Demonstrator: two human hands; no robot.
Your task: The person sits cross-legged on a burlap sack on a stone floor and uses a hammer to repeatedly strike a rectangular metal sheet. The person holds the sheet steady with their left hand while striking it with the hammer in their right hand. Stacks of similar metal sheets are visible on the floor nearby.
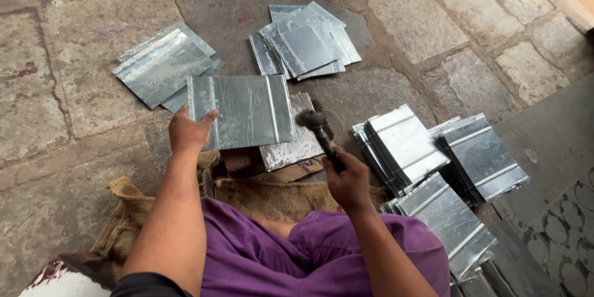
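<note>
Stone-paved floor [80,37], grey and worn, irregular slabs with dark joints; person seated low on brown burlap sacking [260,192], purple garment over the knees.

Item 1: ribbed metal sheet [244,111], rectangular, bright galvanised grey with faint scratches, two raised ribs running across its short way near either end. Long axis lies left to right across the view; face tilted up toward the camera. Held above a second, duller sheet [297,142] lying just under it on the sacking.

Item 2: left hand [189,130], fingers closed on the sheet's lower left corner, thumb on top.

Item 3: right hand [346,182], fingers wrapped shut around the handle of a hammer [318,127]. Dark head sits just off the sheet's right edge; handle slopes down and right into the fist.

Item 4: loose pile of like sheets [164,65], far left on the floor.

Item 5: fanned pile [306,43], far centre.

Item 6: stacked ribbed sheets [433,161], right of the hammer hand, several stacks touching one another.
</note>
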